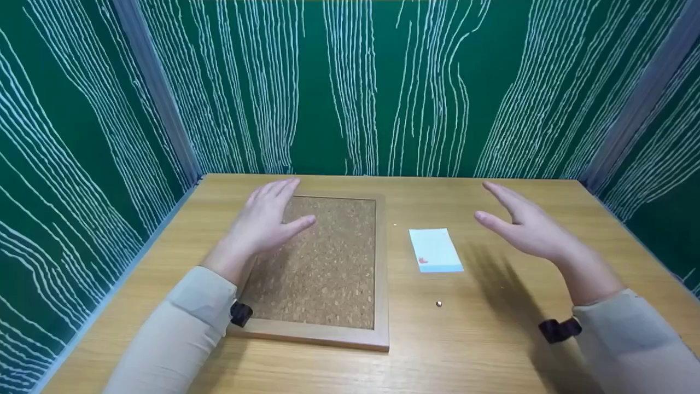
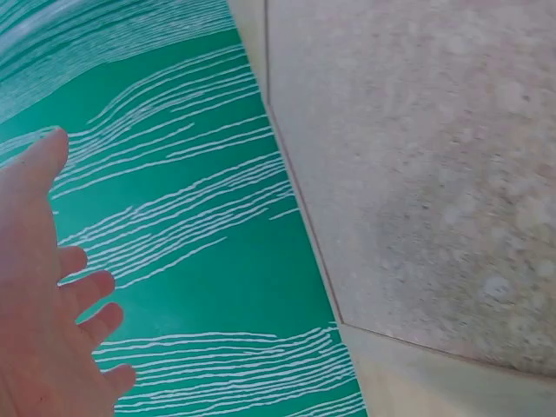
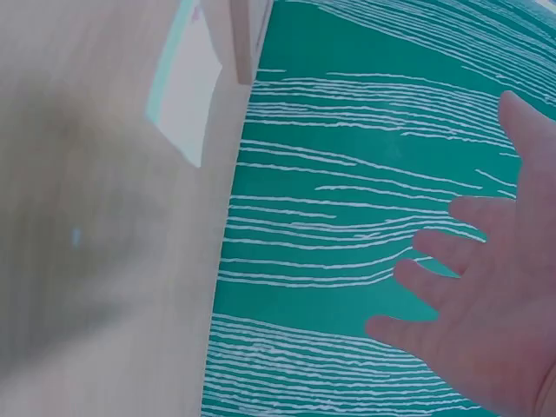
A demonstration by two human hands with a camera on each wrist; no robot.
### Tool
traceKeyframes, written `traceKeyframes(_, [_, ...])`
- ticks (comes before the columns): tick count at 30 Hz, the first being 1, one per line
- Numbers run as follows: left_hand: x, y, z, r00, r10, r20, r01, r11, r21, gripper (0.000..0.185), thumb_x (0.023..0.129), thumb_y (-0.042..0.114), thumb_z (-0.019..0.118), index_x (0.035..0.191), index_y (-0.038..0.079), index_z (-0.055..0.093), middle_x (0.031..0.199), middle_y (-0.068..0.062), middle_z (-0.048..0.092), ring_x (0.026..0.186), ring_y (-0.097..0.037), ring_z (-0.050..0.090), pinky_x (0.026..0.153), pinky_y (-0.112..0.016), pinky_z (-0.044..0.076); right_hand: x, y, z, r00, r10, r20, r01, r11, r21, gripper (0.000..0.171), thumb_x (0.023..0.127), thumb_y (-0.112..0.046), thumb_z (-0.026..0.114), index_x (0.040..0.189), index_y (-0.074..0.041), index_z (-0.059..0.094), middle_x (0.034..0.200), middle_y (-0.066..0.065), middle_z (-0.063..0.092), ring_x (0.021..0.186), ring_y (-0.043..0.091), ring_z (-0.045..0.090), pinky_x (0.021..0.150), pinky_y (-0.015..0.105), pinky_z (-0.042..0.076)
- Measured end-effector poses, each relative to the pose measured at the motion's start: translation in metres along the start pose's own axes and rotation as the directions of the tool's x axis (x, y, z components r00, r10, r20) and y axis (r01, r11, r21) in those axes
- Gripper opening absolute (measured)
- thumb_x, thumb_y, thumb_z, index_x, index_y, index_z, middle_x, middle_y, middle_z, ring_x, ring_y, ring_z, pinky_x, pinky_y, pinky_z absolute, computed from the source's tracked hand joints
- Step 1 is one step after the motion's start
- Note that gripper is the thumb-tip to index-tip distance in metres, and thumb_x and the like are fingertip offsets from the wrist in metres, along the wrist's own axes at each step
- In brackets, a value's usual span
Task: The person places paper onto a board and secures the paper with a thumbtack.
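Observation:
My left hand (image 1: 263,219) hovers over the left side of a wood-framed cork board (image 1: 328,257), fingers extended and thumb apart, holding nothing. The board lies flat on the table, its upper left part hidden behind that hand. On the other side, my right hand (image 1: 528,227) is raised above the table with its fingers straight and its palm facing inward. Between the board and the right hand lies a small white sheet of note paper (image 1: 436,249) with a blue lower edge and a red mark. Nearer to me sits a tiny shiny metallic piece (image 1: 438,303), perhaps a pin.
The wooden table (image 1: 470,350) is enclosed by green walls (image 1: 404,87) with white wavy lines. Grey posts (image 1: 158,87) stand at the back corners. A small white speck (image 1: 395,224) lies between the board and the paper. Dark cameras (image 1: 560,330) are worn on both wrists.

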State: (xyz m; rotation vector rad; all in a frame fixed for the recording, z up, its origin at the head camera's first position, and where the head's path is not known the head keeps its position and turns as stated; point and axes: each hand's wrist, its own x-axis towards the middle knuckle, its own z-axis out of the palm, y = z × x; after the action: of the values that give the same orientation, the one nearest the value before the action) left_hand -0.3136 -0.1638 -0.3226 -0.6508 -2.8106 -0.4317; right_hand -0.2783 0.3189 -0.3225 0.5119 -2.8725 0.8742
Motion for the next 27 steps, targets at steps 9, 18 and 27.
traceKeyframes(9, [0.005,0.0,-0.01,0.993,-0.119,-0.02,0.111,0.966,-0.234,0.076,0.097,0.051,0.064,0.157,0.014,0.037,0.16,-0.009,0.036,0.148,-0.03,0.029,0.117,-0.052,0.026,0.019,-0.011,-0.002,0.995,0.08,0.063,-0.09,0.982,0.164,0.079,0.104,-0.058,0.044,0.164,-0.012,0.018,0.164,0.02,0.025,0.147,0.047,0.025,0.108,0.071,0.026])
traceKeyframes(18, [0.006,-0.015,-0.012,0.979,-0.202,0.027,0.198,0.911,-0.363,0.072,0.098,0.048,0.065,0.155,0.013,0.04,0.155,-0.01,0.042,0.134,-0.033,0.048,0.106,-0.052,0.043,0.043,-0.004,0.009,0.985,0.152,0.082,-0.165,0.971,0.175,0.094,0.097,-0.068,0.048,0.162,-0.005,0.021,0.158,0.024,0.034,0.14,0.046,0.036,0.107,0.066,0.033])
traceKeyframes(27, [0.002,-0.042,-0.002,0.946,-0.286,0.154,0.322,0.892,-0.318,0.078,0.099,0.048,0.062,0.156,0.005,0.034,0.154,-0.019,0.043,0.14,-0.037,0.041,0.111,-0.056,0.036,0.064,0.014,0.028,0.967,0.191,0.17,-0.217,0.964,0.152,0.088,0.099,-0.051,0.061,0.159,0.002,0.024,0.153,0.03,0.037,0.138,0.048,0.038,0.107,0.063,0.036])
